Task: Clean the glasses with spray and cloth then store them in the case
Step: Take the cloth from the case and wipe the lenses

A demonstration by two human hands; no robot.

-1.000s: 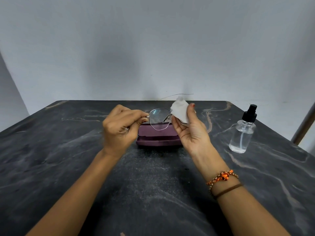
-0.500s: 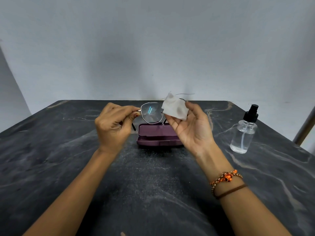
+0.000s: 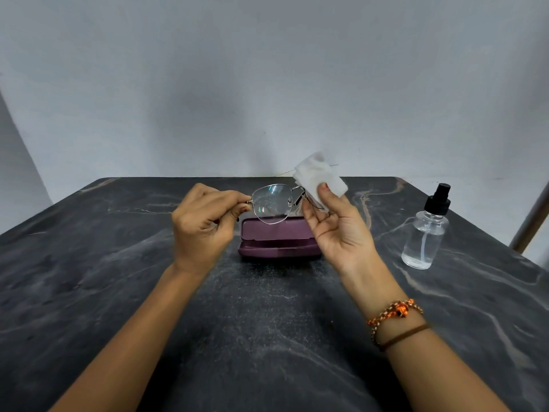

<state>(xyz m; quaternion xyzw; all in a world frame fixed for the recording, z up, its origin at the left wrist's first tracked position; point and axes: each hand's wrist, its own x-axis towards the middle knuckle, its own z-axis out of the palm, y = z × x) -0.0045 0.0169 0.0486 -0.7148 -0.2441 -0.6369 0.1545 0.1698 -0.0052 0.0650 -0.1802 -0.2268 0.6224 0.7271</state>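
1. 2 hands: 1 left hand (image 3: 202, 226), 1 right hand (image 3: 335, 230).
2. 1 pair of glasses (image 3: 272, 203), with 1 lens in plain view and the other behind the cloth.
3. 1 white cloth (image 3: 319, 178).
4. 1 purple case (image 3: 277, 237).
5. 1 spray bottle (image 3: 425, 230).
6. 2 bracelets (image 3: 396, 319) on the right wrist.
7. 1 dark table (image 3: 89, 263).
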